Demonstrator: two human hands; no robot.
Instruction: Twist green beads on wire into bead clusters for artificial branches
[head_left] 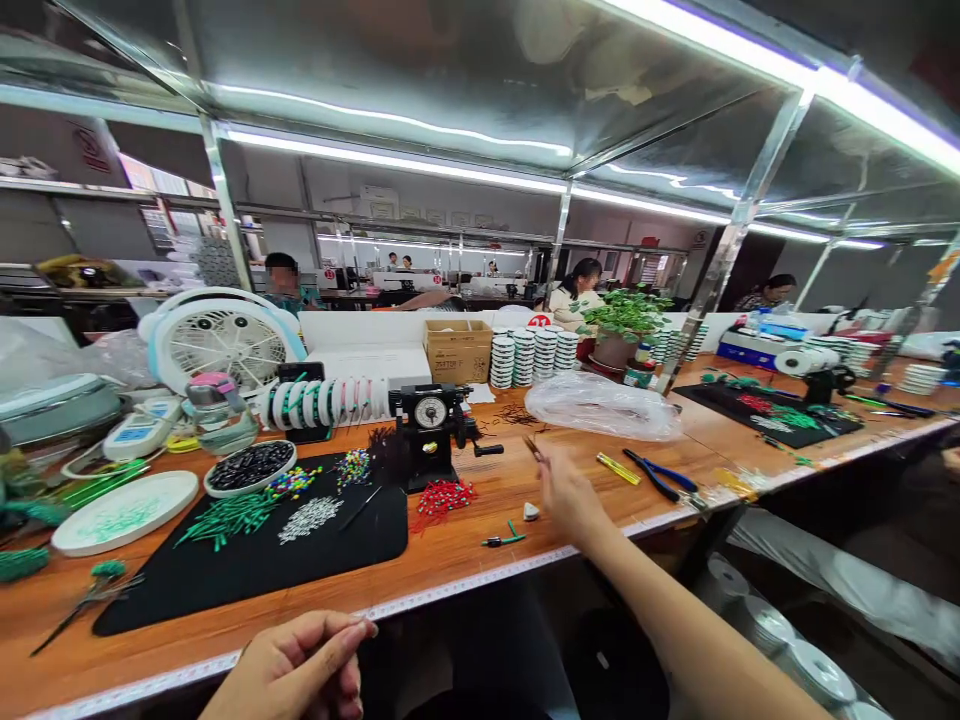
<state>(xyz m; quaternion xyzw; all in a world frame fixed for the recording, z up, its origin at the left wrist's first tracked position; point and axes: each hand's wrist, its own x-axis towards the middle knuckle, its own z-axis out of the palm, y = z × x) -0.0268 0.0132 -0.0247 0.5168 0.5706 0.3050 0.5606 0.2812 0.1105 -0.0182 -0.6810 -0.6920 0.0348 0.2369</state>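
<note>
The fingers (546, 472) of the right hand (574, 500) are closed on a small brown item (532, 447) over the worktop (442, 552). The fingertips of the left hand (277, 670) are held together; whether anything is pinched cannot be told. One green-and-black piece (495, 542) appears joined; red pieces (444, 497) and green pieces (232, 515) are heaped loose, beside and on the mat (300, 570) respectively.

Cannot make out anything between the fingertips of the left hand (304, 668), cut off at the bottom edge, or identify the slender brownish piece (533, 449) in the right hand (564, 492). Lose part of the green bundle (22, 564) past the left edge.
</note>
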